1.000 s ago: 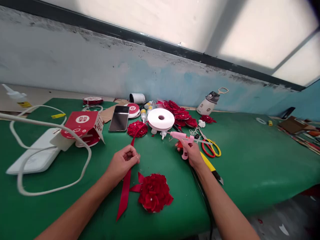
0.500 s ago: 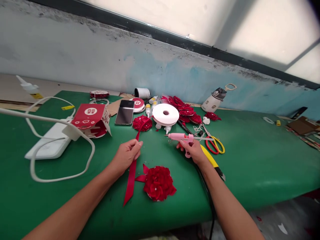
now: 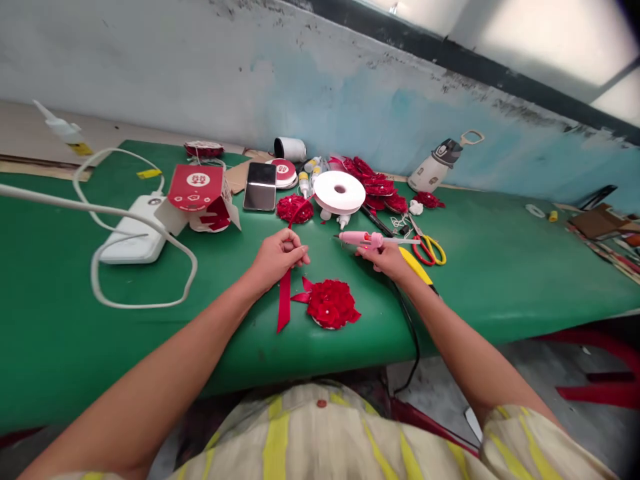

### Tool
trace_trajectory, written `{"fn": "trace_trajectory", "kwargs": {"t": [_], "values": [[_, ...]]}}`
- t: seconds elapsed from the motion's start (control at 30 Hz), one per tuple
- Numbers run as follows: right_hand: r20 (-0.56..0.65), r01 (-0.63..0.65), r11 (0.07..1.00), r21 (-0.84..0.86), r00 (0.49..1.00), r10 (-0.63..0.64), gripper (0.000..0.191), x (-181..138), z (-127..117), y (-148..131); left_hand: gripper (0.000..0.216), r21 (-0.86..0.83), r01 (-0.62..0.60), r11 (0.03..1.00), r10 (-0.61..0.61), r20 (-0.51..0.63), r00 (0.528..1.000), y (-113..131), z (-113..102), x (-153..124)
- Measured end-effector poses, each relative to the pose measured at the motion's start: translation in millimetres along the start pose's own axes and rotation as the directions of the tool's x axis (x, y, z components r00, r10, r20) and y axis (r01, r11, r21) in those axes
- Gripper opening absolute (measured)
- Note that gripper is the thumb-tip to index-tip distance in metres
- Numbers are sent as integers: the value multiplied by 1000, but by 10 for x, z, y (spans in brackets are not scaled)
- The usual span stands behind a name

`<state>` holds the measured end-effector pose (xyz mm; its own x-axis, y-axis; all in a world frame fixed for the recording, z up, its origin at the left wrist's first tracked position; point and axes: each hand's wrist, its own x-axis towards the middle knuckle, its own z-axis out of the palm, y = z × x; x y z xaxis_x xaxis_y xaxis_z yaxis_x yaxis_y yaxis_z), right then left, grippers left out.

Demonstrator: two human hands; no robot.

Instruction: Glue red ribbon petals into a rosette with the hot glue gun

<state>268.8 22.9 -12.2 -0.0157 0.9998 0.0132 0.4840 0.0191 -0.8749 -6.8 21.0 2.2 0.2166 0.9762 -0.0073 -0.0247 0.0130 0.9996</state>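
Left hand (image 3: 278, 257): my fingers curl over the ribbon (image 3: 284, 307); I cannot tell if they pinch it.
Right hand (image 3: 387, 260): my fingers wrap the glue gun (image 3: 360, 239).
Flower (image 3: 332, 304): near the worktop (image 3: 505, 260)'s front edge, just right of the ribbon.
Spool (image 3: 330, 190): nearer the back edge.

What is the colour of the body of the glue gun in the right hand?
The glue gun has a pink body, best seen in the head view.

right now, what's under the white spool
A white nozzle and a white stub poke out below the front of the spool; anything farther under is covered.
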Motion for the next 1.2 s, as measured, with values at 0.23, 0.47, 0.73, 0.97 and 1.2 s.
{"fn": "trace_trajectory", "kwargs": {"t": [0.23, 0.47, 0.73, 0.97, 1.2], "values": [[-11, -7, 1000, -10, 1000, 7, 31, -78, -31, -34, 29, 107, 29, 994, -32, 27, 999, -29, 72, -47], [25, 10, 998, 55, 1000, -11, 39, -183, -143, -67, 30, 181, -6, 983, -18, 134, 991, -29, 120, -83], [-501, 162, 976, -145, 839, -213, 19, -1160, -188, -283, 31, 248, -98, 964, 20, 299, 954, -9, 127, -157], [100, 435, 870, -232, 900, -423, 19, -1444, 390, -768, 16, 263, -166, 950, 16, 492, 871, 66, 190, -232], [260, 449, 812, -373, 891, -373, 19, -1219, 559, -725, 18, 297, -229, 927, 24, 564, 825, 55, 167, -250]]}}
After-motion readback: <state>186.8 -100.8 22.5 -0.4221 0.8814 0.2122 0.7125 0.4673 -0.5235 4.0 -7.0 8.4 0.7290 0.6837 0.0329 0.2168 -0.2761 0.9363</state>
